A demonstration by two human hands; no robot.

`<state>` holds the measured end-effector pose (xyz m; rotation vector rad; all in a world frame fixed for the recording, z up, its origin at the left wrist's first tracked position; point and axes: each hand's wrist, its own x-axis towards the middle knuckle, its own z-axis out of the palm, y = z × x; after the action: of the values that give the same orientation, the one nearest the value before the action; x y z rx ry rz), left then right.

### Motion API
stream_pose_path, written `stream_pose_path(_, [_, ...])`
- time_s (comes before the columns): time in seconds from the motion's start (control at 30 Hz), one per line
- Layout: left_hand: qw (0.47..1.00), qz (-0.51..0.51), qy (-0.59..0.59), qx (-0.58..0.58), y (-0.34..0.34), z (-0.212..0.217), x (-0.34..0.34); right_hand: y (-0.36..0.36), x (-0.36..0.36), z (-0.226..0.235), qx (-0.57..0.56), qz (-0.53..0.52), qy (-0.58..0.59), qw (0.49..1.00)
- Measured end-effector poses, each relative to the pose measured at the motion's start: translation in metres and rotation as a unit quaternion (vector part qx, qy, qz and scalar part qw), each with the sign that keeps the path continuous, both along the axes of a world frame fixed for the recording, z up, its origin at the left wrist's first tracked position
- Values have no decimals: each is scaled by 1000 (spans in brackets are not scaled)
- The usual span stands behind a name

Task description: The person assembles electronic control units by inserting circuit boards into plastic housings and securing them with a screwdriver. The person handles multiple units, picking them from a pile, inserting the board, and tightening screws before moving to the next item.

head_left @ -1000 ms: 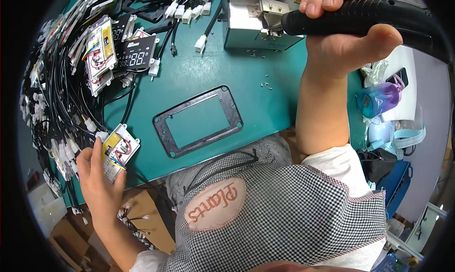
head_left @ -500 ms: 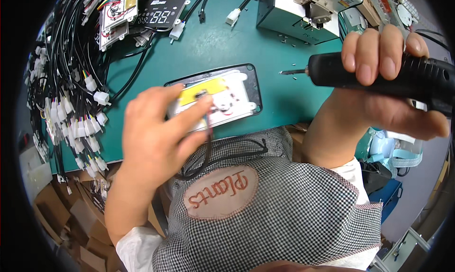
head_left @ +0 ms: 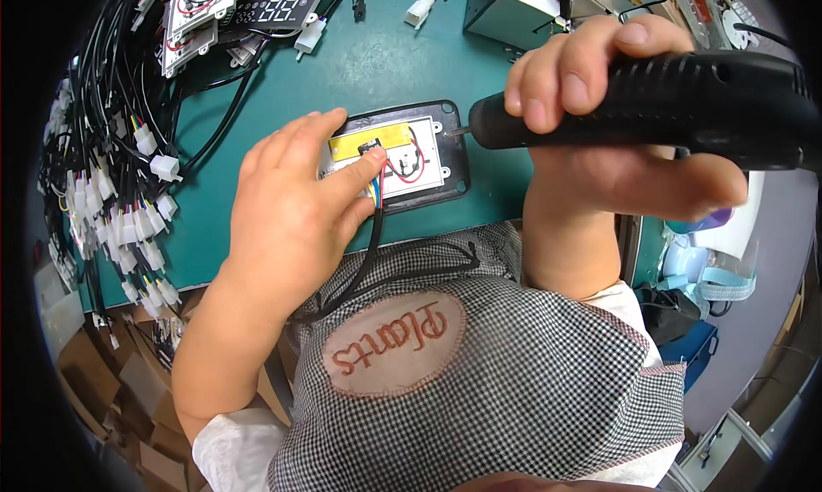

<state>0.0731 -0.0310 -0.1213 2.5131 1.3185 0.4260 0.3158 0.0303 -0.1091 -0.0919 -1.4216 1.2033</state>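
Observation:
My left hand [head_left: 287, 171] grips the left end of a white circuit board [head_left: 435, 154] seated in a black plastic housing [head_left: 460, 162]. Its fingertips lie along the far edge, and one finger presses beside the yellow strip [head_left: 396, 136]. Coloured wires run from the board into a black cable [head_left: 373, 248] that hangs toward my apron. My right hand [head_left: 591, 184] is wrapped round a black electric screwdriver [head_left: 651, 107], held nearly level. Its bit [head_left: 460, 132] points left and meets the board's right end near a corner hole; whether a screw sits there is too small to tell.
Many black cables with white connectors [head_left: 128, 226] fill the left side of the green work mat [head_left: 282, 85]. More boards [head_left: 193, 42] and a black display panel [head_left: 278, 8] lie at the far left. A metal box [head_left: 514, 12] stands at the far right, beyond a loose white connector [head_left: 419, 12].
The screwdriver has moved left, bringing its bit from over the mat to the board's right end. My left hand has settled on the board, which now sits further left in the housing.

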Motion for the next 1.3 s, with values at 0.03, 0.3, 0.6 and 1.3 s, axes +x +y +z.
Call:
stream_pose_path(0.03, [1000,0,-1,2,0,0,0,-1,-2,-3,-4,-14,5,1000])
stream_pose_path(0.3, [1000,4,-8,6,-2,-2,-1,10,-10,-15,20,1,-8,1000])
stream_pose_path(0.6, [999,8,-31,17,-4,-7,-3,3,-15,-20,27,-16,-22,999])
stream_pose_path(1.3, [998,-2,-46,36,7,-18,15,28,16,59,-44,-500,100,859])
